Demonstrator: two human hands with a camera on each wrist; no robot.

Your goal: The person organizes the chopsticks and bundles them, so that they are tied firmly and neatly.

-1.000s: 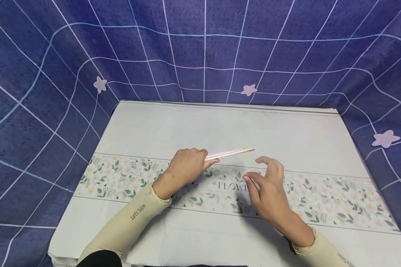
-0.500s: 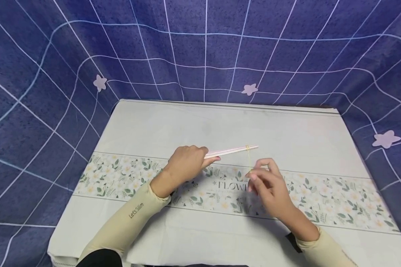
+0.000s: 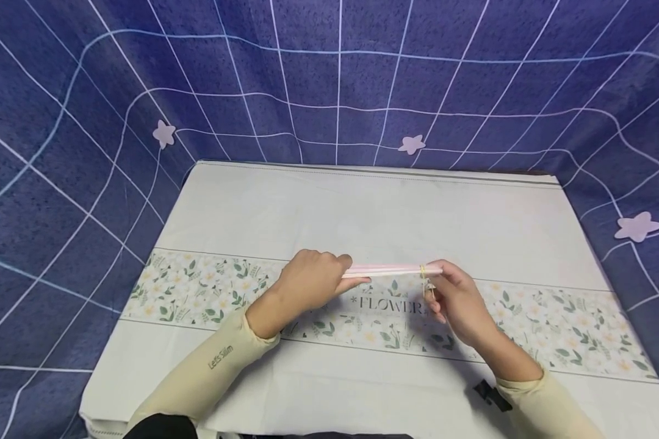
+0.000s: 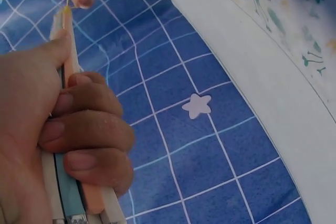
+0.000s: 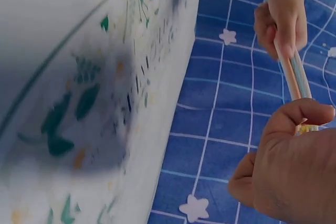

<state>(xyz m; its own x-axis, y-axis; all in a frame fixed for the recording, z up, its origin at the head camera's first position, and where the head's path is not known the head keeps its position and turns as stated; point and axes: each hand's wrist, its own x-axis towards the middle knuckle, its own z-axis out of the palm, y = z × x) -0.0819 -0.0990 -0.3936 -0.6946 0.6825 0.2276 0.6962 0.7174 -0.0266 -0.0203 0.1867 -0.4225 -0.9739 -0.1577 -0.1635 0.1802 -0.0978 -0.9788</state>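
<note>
My left hand [image 3: 313,279] grips a bundle of slim pastel chopsticks [image 3: 387,270], pointing right above the table. White, teal and peach sticks show in the left wrist view, with silvery ends below the curled fingers [image 4: 94,129]. A yellow rubber band [image 3: 423,272] is looped round the bundle close to its far tips. My right hand [image 3: 464,305] is at those tips, its fingers curled and pinching the loose part of the band, which runs down taut from the sticks. In the right wrist view, the back of the right hand [image 5: 299,166] hides most of the band.
Under both hands is a table with a white cloth [image 3: 285,201] and a flower-printed strip with lettering. A blue grid-patterned curtain [image 3: 307,73] with pale stars surrounds its back and sides. A small black piece [image 3: 492,395] shows beside the right sleeve.
The chopstick tips have come down and to the right. My right hand has risen from below to the tips, and the long stretched stretch of band between them has become short.
</note>
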